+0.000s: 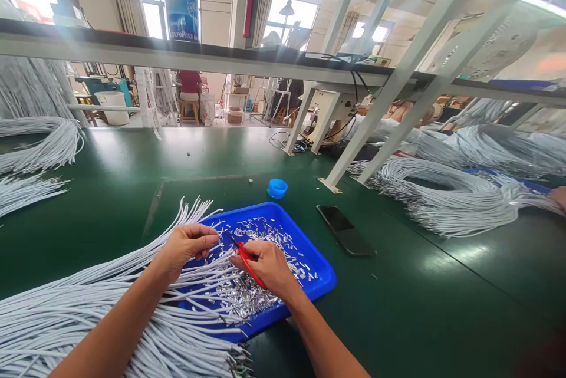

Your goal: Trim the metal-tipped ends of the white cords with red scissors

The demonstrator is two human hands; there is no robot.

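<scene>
Over a blue tray (pixel 325 276), my left hand (pixel 188 246) pinches the tip of a white cable, partly hidden by the fingers. My right hand (pixel 267 266) is wrapped round red-handled scissors (pixel 247 265), their dark blades pointing at the left hand's fingertips. Many small shiny metal pieces (pixel 247 298) lie scattered and heaped in the tray. A large bundle of white cables (pixel 101 298) runs from the left under my left forearm, its ends reaching over the tray. Some lower ends look dark and bare.
A blue cap (pixel 277 188) and a black phone (pixel 345 230) lie on the green table (pixel 442 307) beyond the tray. Coiled white cables (pixel 460 195) sit at right, near another person's hand (pixel 559 196). Slanted metal posts (pixel 375 130) hold a shelf (pixel 274 62) with a blue can (pixel 180 0).
</scene>
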